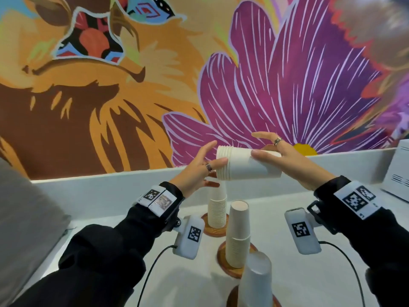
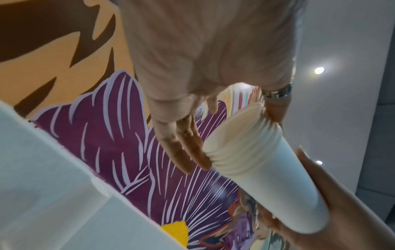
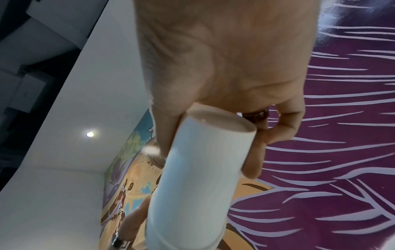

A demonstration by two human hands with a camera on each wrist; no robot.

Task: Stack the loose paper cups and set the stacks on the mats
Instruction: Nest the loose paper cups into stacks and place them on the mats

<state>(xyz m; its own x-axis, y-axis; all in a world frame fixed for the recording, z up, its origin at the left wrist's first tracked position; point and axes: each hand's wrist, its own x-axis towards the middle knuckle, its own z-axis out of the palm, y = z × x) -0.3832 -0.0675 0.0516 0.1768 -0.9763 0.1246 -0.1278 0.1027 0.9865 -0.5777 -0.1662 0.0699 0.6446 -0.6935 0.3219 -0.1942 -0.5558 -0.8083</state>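
A stack of white paper cups (image 1: 247, 163) lies on its side in the air between my two hands, rims to the left. My right hand (image 1: 261, 149) grips its base end, with the fingers (image 3: 254, 162) curled round the cup wall (image 3: 198, 177). My left hand (image 1: 212, 165) is at the open end, its straight fingers (image 2: 192, 152) touching the stacked rims (image 2: 241, 152). Below, three upside-down cup stacks stand on round wooden mats: a far stack (image 1: 218, 209), a middle stack (image 1: 238, 233) and a near stack (image 1: 254, 282).
The white counter (image 1: 110, 196) ends at a low white ledge under a painted mural wall. A white appliance (image 1: 396, 176) sits at the far right. A grey object (image 1: 22, 218) fills the left edge. Cables trail from both wrist cameras.
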